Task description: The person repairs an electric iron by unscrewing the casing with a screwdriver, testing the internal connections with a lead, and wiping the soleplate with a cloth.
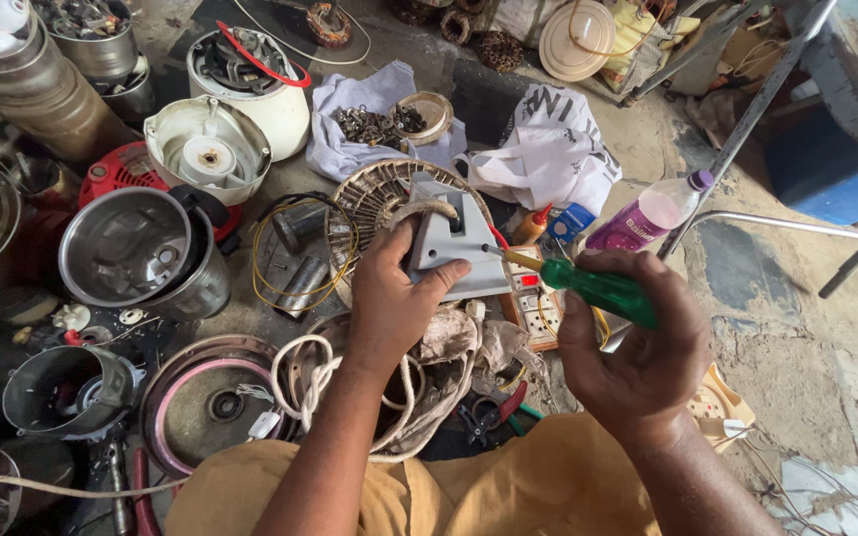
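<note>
My left hand (392, 298) grips a grey, wedge-shaped appliance body (457, 243) with a cloth-wrapped cord looping off its top, held over a round wire fan guard (364, 203). My right hand (638, 342) holds a screwdriver with a green handle (598, 290). Its yellow-tipped shaft points left, and the tip touches the right side of the grey body.
A steel mixer jar (141, 253), white appliance bases (211, 149), a coil of white cord (315, 382), pliers with red handles (494, 412), a power strip (536, 298), a purple bottle (652, 213), cloth bags with metal parts (374, 124) and a metal chair frame (777, 223) crowd the floor.
</note>
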